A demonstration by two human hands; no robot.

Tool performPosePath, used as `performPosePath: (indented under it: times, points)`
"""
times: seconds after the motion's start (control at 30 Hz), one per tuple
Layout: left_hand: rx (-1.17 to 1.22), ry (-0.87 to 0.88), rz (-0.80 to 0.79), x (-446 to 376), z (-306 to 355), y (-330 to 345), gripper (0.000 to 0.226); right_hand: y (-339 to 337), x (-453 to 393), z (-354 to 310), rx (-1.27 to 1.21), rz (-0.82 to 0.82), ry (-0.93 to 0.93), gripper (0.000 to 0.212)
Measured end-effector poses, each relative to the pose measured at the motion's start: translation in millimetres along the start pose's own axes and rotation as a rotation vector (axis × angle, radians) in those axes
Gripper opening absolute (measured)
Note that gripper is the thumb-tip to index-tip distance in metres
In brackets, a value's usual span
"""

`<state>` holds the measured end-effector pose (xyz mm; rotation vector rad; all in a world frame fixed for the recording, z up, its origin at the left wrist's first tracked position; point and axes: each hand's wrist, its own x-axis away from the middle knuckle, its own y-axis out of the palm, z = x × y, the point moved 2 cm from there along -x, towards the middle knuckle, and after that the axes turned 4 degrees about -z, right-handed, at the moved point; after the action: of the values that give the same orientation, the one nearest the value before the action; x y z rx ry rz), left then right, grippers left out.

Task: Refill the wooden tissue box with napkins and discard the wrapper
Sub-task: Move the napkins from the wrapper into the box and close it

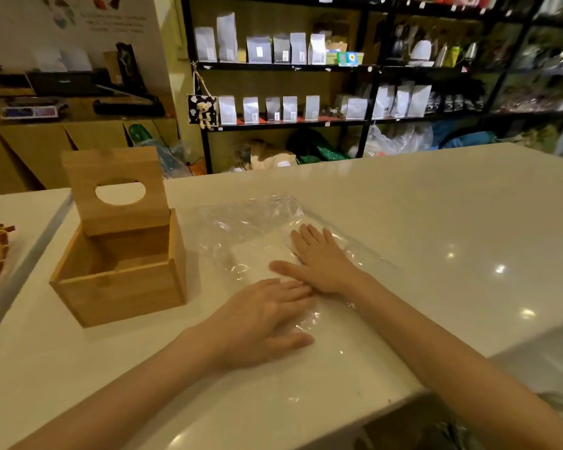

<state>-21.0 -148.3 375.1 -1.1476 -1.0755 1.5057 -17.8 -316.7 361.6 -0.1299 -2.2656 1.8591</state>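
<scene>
Shelving stocked with pale pouches fills the background behind a white bench [403,206] that carries all task items. Furthest left stands the wooden tissue box [117,277], its lid [117,186] raised upright at the back edge and its interior visibly empty. Just right of the box lies the stack of napkins [257,254], still enclosed in a clear wrapper [251,216] whose loose, crumpled end spreads away from the box's far corner. The left hand [264,319] rests flat, palm down, fingers extended and together, on the near end of the wrapper to the right of the box; it is released and grips nothing. The right hand [319,258] lies further right of the box, also flat and open, fingers spread, pressing on the pack without grasping. Both forearms extend forward, converging on the pack. Likely risks: the slick film may slide on the glossy bench under flat pressure; pulling the film without pinning the stack could fan or scatter the napkins; a sweep toward the box could knock the upright lid shut.
</scene>
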Motion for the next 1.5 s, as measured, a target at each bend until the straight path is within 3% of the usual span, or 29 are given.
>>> performPosePath:
  times: [0.17,0.3,0.4,0.53,0.63,0.8,0.9,1.0,1.1,1.23,1.33,1.5]
  points:
    - [0.002,0.020,-0.010,-0.5,-2.0,13.3,0.059,-1.4,4.3,2.3,-0.089,-0.009,0.005,0.078]
    - [-0.046,0.042,0.025,-0.7,-3.2,19.1,0.048,-19.5,29.4,6.9,-0.332,0.226,-0.097,0.061]
    - [-0.037,0.042,0.078,-2.3,-4.0,22.3,0.043,-29.9,66.8,3.9,-0.479,0.322,-0.181,0.036]
    - [0.163,0.014,0.149,-4.9,-4.1,20.9,0.058,-24.9,119.3,-0.9,-0.520,0.309,-0.308,0.015]
    - [0.289,-0.030,0.266,-4.6,-8.7,16.2,0.054,-7.3,139.1,0.7,-0.397,0.220,-0.363,0.021]
    - [0.232,0.027,0.409,-3.5,-2.1,1.1,0.046,24.6,121.6,5.2,-0.087,0.110,-0.453,0.046]
    - [0.274,-0.065,0.346,-5.9,-10.1,-10.0,0.054,19.7,104.5,-4.3,-0.023,0.103,-0.420,0.051]
    - [0.374,-0.397,0.265,-15.1,-36.9,-16.1,0.053,15.3,86.6,-15.5,0.027,0.091,-0.412,0.067]
    - [0.199,-0.626,0.152,-20.6,-66.1,-12.6,0.051,15.2,70.1,-27.8,0.003,0.084,-0.401,0.069]
    - [0.206,-0.742,0.018,-19.0,-80.9,-0.7,0.048,16.4,59.0,-35.2,0.095,0.146,-0.358,0.069]
    - [0.293,-0.782,0.026,-17.4,-77.6,0.2,0.048,17.3,57.0,-37.4,0.094,0.136,-0.369,0.082]
    - [0.236,-0.791,0.023,-19.2,-75.9,-1.2,0.048,12.5,65.5,-32.7,0.056,0.056,-0.321,0.088]
